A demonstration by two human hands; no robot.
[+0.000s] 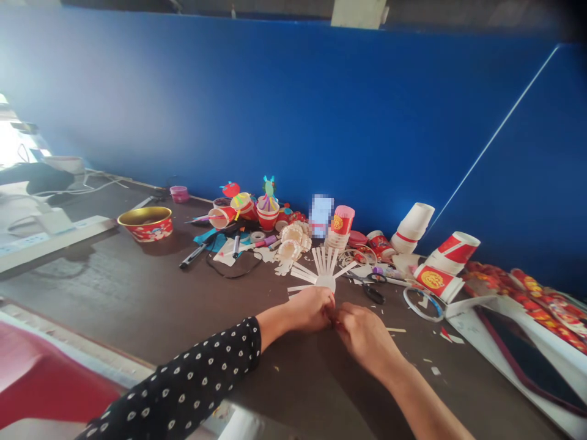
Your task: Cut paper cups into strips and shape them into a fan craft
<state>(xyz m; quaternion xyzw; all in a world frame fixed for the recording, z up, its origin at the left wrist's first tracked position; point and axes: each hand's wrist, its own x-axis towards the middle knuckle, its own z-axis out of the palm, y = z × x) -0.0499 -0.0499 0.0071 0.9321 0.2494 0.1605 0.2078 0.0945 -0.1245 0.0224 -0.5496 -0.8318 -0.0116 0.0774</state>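
A white paper cup cut into fanned strips (pixel 323 269) lies flat on the dark table (pixel 137 305). My left hand (pixel 310 307) is closed on its near edge. Right beside it, my right hand (pixel 362 333) pinches the same edge, fingers together. Both hands meet at the cut cup's near strips. Black-handled scissors (pixel 371 287) lie just beyond my right hand.
Red and white paper cups (pixel 440 260) lie stacked at the right, decorated cups (pixel 257 211) and markers (pixel 215 244) at the back centre. A gold and red bowl (pixel 145 223) stands left. A tape ring (pixel 422 304) and a white tray (pixel 527 360) are at the right. A blue wall (pixel 321 110) backs the table.
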